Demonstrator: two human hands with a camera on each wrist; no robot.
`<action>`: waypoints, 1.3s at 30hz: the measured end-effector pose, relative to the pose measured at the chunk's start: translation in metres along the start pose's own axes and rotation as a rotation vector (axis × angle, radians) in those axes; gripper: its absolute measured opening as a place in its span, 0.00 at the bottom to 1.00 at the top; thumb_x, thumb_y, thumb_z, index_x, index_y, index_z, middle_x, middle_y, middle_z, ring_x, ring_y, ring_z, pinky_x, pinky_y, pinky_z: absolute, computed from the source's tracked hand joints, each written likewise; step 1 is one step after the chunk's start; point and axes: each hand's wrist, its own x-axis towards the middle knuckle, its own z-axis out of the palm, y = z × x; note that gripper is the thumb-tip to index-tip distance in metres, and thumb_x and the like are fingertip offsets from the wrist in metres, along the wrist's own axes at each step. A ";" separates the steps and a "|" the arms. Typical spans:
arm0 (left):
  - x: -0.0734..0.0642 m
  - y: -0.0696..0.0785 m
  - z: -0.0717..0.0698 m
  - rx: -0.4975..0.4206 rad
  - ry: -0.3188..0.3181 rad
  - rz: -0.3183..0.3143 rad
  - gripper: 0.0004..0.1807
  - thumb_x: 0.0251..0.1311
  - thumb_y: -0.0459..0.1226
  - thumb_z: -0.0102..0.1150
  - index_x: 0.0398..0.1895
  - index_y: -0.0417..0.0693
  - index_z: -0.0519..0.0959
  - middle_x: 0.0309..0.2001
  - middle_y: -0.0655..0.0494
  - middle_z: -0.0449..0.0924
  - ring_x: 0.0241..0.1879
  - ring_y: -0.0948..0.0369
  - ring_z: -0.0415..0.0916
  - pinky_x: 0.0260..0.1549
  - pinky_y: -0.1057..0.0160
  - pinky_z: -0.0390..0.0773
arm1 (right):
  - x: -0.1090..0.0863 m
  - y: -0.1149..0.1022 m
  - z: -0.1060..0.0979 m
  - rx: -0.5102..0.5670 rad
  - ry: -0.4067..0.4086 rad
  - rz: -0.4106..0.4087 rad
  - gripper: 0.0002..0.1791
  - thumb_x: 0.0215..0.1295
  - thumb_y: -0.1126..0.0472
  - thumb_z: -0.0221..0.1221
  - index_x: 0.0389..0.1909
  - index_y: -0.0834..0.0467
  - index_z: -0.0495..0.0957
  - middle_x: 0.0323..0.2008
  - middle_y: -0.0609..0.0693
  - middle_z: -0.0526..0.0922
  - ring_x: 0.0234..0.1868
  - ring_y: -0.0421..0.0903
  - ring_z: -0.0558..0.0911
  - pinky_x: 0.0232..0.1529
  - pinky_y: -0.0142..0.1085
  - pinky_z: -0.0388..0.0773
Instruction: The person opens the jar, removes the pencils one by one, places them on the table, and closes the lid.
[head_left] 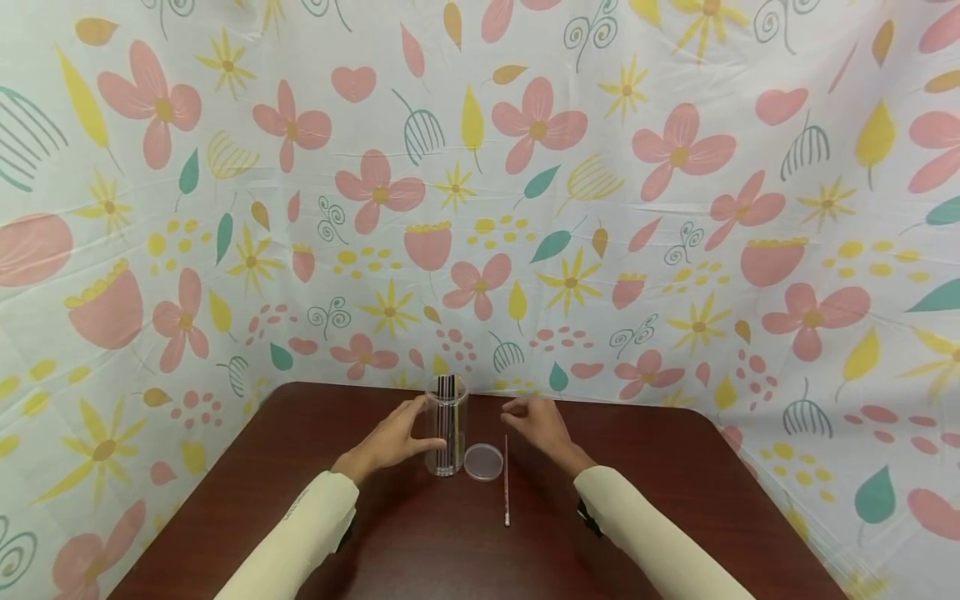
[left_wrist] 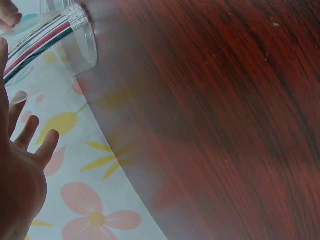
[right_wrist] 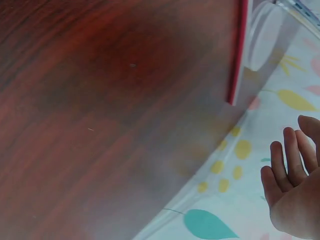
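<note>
A clear cylindrical jar (head_left: 460, 454) stands on the table with several striped pencils (head_left: 446, 421) upright inside. My left hand (head_left: 392, 437) holds it from the left, thumb across its front and fingers at its far side; in the left wrist view some fingers (left_wrist: 47, 147) spread away from the wall. A round clear lid (head_left: 483, 462) lies just right of the jar. Beside that lid, a single red pencil (head_left: 506, 492) points away from me, eraser end nearest. Over the table beyond its far end hovers my right hand (head_left: 542, 423), with nothing in its loosely bent fingers.
The dark reddish wooden table (head_left: 420, 542) has rounded far corners. A white cloth (head_left: 480, 192) printed with flowers and leaves hangs close behind it and along both sides.
</note>
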 end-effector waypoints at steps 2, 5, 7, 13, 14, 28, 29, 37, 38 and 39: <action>0.000 0.000 -0.001 0.001 0.002 -0.002 0.45 0.50 0.61 0.65 0.70 0.62 0.59 0.66 0.57 0.63 0.66 0.57 0.61 0.60 0.48 0.66 | 0.002 -0.006 -0.003 0.012 0.003 -0.029 0.09 0.58 0.56 0.68 0.38 0.54 0.87 0.34 0.45 0.87 0.31 0.37 0.83 0.28 0.32 0.77; -0.001 0.001 -0.002 -0.004 0.001 -0.006 0.45 0.50 0.61 0.65 0.70 0.62 0.58 0.66 0.57 0.63 0.66 0.57 0.60 0.60 0.48 0.66 | 0.005 -0.014 -0.008 0.019 0.015 -0.064 0.08 0.58 0.55 0.68 0.37 0.52 0.87 0.35 0.45 0.87 0.32 0.38 0.84 0.29 0.32 0.77; -0.001 0.000 -0.002 -0.002 0.000 -0.010 0.45 0.50 0.60 0.65 0.70 0.62 0.58 0.66 0.57 0.63 0.66 0.58 0.60 0.61 0.48 0.66 | 0.006 -0.020 -0.010 0.018 0.025 -0.094 0.07 0.58 0.55 0.68 0.37 0.51 0.86 0.35 0.45 0.87 0.33 0.39 0.84 0.30 0.34 0.78; -0.002 0.000 -0.002 -0.005 -0.005 -0.009 0.44 0.51 0.60 0.65 0.70 0.61 0.59 0.66 0.56 0.63 0.66 0.57 0.61 0.61 0.48 0.66 | 0.011 -0.036 -0.018 0.051 0.034 -0.106 0.05 0.59 0.56 0.67 0.36 0.49 0.87 0.36 0.43 0.86 0.36 0.38 0.84 0.36 0.36 0.80; -0.002 0.000 -0.002 -0.008 -0.006 -0.008 0.44 0.51 0.59 0.65 0.70 0.61 0.59 0.66 0.56 0.63 0.66 0.57 0.61 0.61 0.48 0.66 | 0.012 -0.039 -0.019 0.059 0.034 -0.105 0.05 0.60 0.56 0.66 0.36 0.49 0.87 0.36 0.43 0.86 0.35 0.38 0.84 0.35 0.36 0.80; -0.002 0.002 -0.001 -0.011 -0.010 -0.002 0.43 0.50 0.60 0.65 0.69 0.62 0.60 0.64 0.55 0.64 0.65 0.57 0.62 0.59 0.48 0.67 | 0.034 -0.071 -0.028 0.055 0.068 -0.159 0.09 0.61 0.49 0.64 0.37 0.48 0.86 0.33 0.40 0.86 0.22 0.34 0.78 0.25 0.32 0.73; -0.001 0.002 -0.001 -0.011 -0.011 -0.003 0.43 0.51 0.60 0.65 0.69 0.63 0.60 0.64 0.56 0.64 0.65 0.57 0.62 0.59 0.48 0.67 | 0.035 -0.073 -0.029 0.058 0.071 -0.164 0.08 0.61 0.49 0.64 0.37 0.47 0.86 0.33 0.40 0.86 0.20 0.33 0.76 0.23 0.31 0.71; 0.000 -0.001 -0.001 -0.017 -0.015 0.012 0.44 0.51 0.60 0.64 0.69 0.61 0.59 0.65 0.56 0.64 0.65 0.56 0.61 0.59 0.47 0.67 | 0.040 -0.090 -0.027 0.074 0.084 -0.212 0.09 0.63 0.52 0.64 0.38 0.51 0.87 0.33 0.41 0.86 0.22 0.33 0.77 0.28 0.33 0.74; 0.000 -0.001 -0.001 -0.020 -0.016 0.015 0.44 0.51 0.60 0.64 0.70 0.61 0.59 0.65 0.55 0.63 0.65 0.56 0.61 0.59 0.47 0.67 | 0.041 -0.091 -0.026 0.074 0.085 -0.217 0.09 0.63 0.51 0.63 0.38 0.51 0.86 0.33 0.41 0.86 0.22 0.33 0.77 0.29 0.34 0.75; 0.000 -0.002 -0.001 -0.021 -0.016 0.017 0.44 0.51 0.61 0.64 0.70 0.60 0.59 0.65 0.55 0.63 0.65 0.55 0.62 0.59 0.46 0.67 | 0.041 -0.093 -0.025 0.075 0.084 -0.219 0.10 0.63 0.50 0.63 0.38 0.50 0.86 0.33 0.41 0.86 0.22 0.34 0.77 0.28 0.34 0.75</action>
